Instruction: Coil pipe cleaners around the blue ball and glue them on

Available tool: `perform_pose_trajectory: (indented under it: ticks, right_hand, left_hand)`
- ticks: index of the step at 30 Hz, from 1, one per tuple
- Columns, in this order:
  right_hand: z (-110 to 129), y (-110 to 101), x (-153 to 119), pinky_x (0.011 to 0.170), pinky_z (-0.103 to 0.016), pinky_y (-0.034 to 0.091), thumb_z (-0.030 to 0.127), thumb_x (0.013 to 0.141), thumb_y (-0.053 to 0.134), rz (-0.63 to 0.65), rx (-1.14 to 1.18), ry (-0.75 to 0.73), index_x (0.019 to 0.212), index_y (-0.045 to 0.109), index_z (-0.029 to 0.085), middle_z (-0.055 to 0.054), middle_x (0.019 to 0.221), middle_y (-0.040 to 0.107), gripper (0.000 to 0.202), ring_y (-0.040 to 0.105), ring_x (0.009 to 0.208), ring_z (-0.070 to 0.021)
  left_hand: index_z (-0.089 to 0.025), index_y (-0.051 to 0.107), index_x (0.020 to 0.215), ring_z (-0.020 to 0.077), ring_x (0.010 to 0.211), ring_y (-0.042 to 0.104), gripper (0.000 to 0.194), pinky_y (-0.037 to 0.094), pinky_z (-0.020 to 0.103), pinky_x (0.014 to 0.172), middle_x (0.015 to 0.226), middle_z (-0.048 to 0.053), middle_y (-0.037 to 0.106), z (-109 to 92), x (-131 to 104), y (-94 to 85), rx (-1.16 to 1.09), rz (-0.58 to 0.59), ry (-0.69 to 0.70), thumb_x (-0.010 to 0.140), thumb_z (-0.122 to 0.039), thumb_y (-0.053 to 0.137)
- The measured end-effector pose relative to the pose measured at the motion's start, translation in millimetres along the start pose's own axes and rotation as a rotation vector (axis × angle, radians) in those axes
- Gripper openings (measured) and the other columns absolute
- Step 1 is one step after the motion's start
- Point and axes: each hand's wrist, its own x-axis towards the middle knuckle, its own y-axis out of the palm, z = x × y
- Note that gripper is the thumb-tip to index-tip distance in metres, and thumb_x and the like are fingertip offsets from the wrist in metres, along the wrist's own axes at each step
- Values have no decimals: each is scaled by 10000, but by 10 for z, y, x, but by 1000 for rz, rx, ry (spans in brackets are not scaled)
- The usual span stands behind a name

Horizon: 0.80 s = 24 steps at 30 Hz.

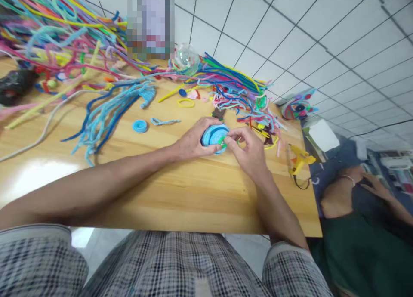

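My left hand (196, 140) is wrapped round the left side of a round blue coiled piece (214, 135), held above the wooden table (193, 189). At its lower right side sits a small green bit (222, 141). My right hand (247, 146) is closed in a pinch at that green bit, thumb and forefinger together; what lies between the fingertips is too small to make out. A flat blue coil (140, 126) and a bent light-blue strand (164, 122) lie on the table to the left of my hands.
Blue fuzzy stems (109, 112) and a multicoloured heap (64, 38) lie left. More stems (232, 77) and a clear ball (185, 60) are at the back. A yellow glue gun (300, 159) stands at the right edge. A person in dark green (368, 249) sits at the right.
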Motion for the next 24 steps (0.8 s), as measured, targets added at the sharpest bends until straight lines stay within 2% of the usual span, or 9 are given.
perform_pose_trajectory:
  ticks: [8,15,24]
  right_hand:
    - [32,8,-9,788,-342,547,359,966,729,42,113,96,916,705,259,-6,874,744,114,665,808,-187]
    - [66,-24,3,725,-315,512,417,948,741,108,204,208,837,669,244,8,797,719,218,610,724,-156]
    - [63,42,16,624,-285,444,343,875,705,72,238,298,757,642,240,28,682,657,169,559,630,-134]
  left_hand:
    - [-233,538,1477,311,1361,645,656,557,491,1158,1442,162,642,-12,5,5,25,-13,45,943,-496,815]
    - [-235,541,1472,321,1380,635,646,551,512,1171,1456,162,644,-45,9,-18,16,6,24,941,-492,806]
    - [-236,543,1477,325,1396,629,658,547,529,1182,1470,172,637,-41,4,-14,29,8,19,947,-529,800]
